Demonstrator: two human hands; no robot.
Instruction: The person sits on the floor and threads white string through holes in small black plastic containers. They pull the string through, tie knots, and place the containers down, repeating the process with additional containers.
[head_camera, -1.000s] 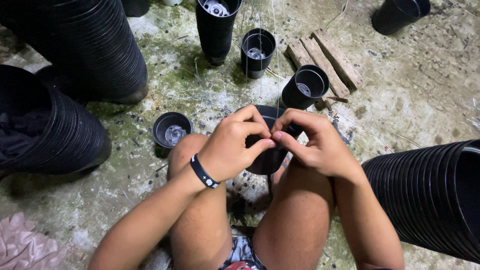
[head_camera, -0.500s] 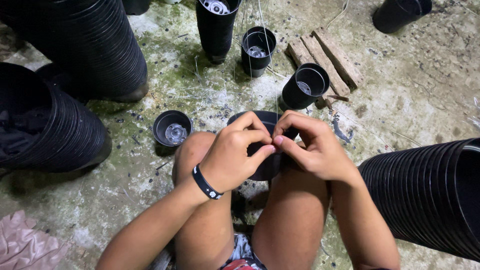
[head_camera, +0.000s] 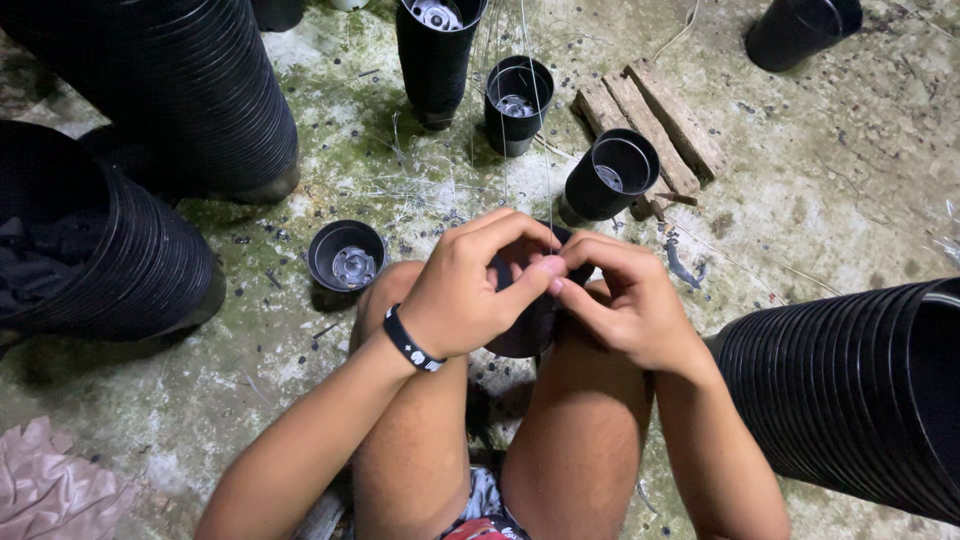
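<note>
A small black plastic pot (head_camera: 522, 322) rests between my knees, mostly hidden by my fingers. My left hand (head_camera: 470, 285), with a black wristband, grips its rim from the left. My right hand (head_camera: 620, 300) holds the rim from the right, its fingertips meeting my left thumb. Thin pale strings (head_camera: 530, 120) run from the pot's rim up and away toward the top of the view.
Single black pots stand on the mossy concrete: one (head_camera: 346, 262) by my left knee, others (head_camera: 610, 178) (head_camera: 518, 100) ahead, and a tall stack (head_camera: 436, 55). Big nested pot stacks lie at the left (head_camera: 190, 110) (head_camera: 95, 250) and right (head_camera: 860, 380). Wooden slats (head_camera: 655, 120) lie ahead.
My hands have closed in tighter over the pot's rim, fingertips now pinched together. The view has shifted slightly; the surrounding pots have not moved.
</note>
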